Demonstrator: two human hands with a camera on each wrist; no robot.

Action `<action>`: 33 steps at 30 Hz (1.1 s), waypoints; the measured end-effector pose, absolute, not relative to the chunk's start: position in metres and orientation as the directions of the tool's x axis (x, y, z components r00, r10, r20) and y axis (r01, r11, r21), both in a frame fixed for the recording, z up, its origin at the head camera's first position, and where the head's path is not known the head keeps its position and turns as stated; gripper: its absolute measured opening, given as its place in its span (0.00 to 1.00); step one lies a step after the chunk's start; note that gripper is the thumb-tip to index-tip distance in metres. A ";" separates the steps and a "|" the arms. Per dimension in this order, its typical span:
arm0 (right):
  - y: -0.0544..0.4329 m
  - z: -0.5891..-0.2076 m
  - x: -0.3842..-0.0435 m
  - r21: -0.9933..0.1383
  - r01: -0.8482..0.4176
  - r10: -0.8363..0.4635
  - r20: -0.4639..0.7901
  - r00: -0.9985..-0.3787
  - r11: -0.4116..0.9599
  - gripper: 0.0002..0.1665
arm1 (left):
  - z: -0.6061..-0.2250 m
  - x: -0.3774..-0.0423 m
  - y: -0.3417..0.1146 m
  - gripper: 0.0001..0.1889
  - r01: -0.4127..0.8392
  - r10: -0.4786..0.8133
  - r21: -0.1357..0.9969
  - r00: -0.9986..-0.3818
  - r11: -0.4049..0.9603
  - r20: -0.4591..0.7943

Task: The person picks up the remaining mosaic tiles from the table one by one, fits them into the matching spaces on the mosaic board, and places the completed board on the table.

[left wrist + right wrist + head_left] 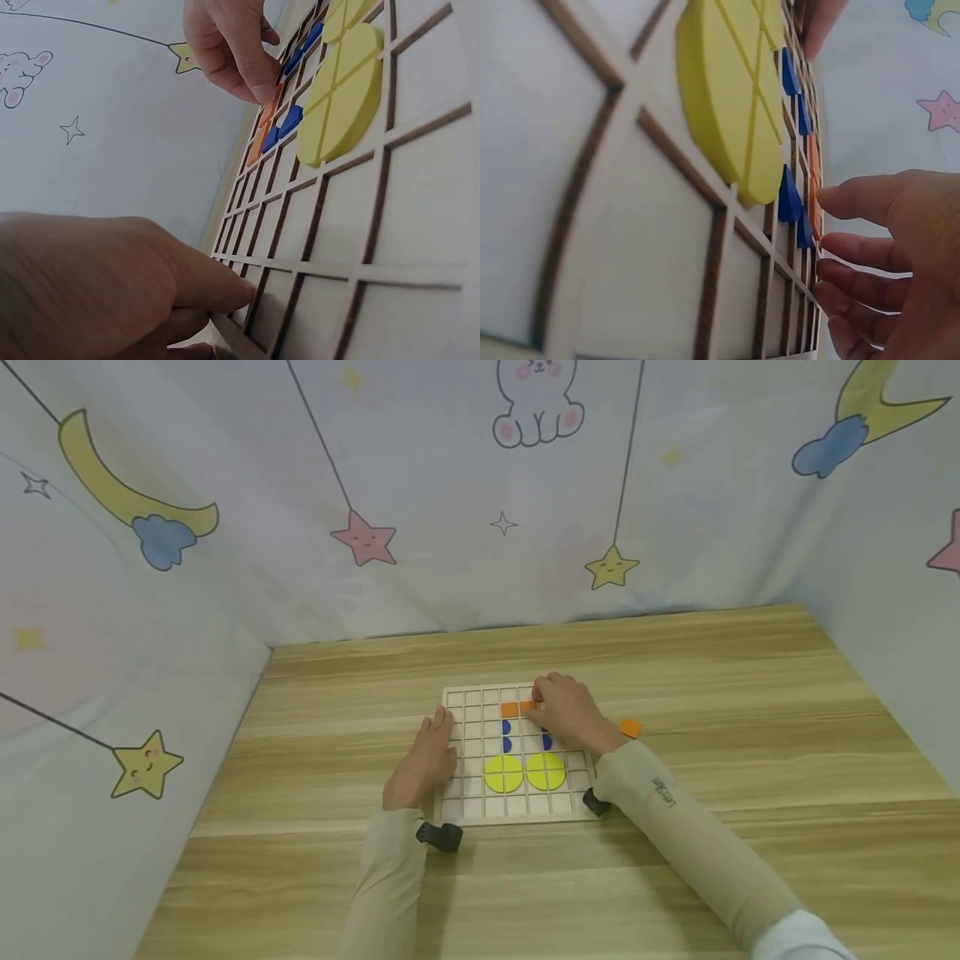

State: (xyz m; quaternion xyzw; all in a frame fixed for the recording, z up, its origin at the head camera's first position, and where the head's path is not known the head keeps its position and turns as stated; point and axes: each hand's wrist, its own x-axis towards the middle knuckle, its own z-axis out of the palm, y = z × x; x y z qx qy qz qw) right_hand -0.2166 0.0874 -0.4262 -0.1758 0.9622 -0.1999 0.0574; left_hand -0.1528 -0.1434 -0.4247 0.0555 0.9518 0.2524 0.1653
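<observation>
A wooden grid board [472,810] lies on the table. My left hand [426,764] rests along its left edge, fingers stretched forward and thumb [232,294] over the rim. Near the board's far side, my right hand [572,710] pinches an orange square [527,706] between thumb and fingers, right at the grid. Another orange square [510,710] sits beside it on the left. Below them are blue half-round pieces [507,745] in two columns, the right column [547,742] partly hidden by the hand. Two yellow circles [503,773] [546,772] made of quarter pieces lie nearer me.
One loose orange piece [630,728] lies on the wood-grain table [750,735] right of the board, close to my right forearm. A printed fabric backdrop [465,585] borders the table at the back and sides. Dark wrist straps [441,837] sit near the board's front corners.
</observation>
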 end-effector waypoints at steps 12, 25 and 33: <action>0.098 -0.425 -0.218 -0.538 -0.238 -0.320 -0.064 -0.945 0.809 0.15 | -0.425 -0.153 -0.142 0.32 0.011 0.177 0.491 -0.939 0.871 -0.294; 0.110 -0.417 -0.198 -0.528 -0.260 -0.322 -0.027 -0.946 0.808 0.18 | -0.423 -0.152 -0.141 0.32 -0.024 0.151 0.506 -0.942 0.862 -0.301; 0.133 -0.420 -0.185 -0.508 -0.286 -0.333 -0.003 -0.943 0.813 0.20 | -0.421 -0.151 -0.141 0.32 -0.041 0.138 0.512 -0.942 0.858 -0.307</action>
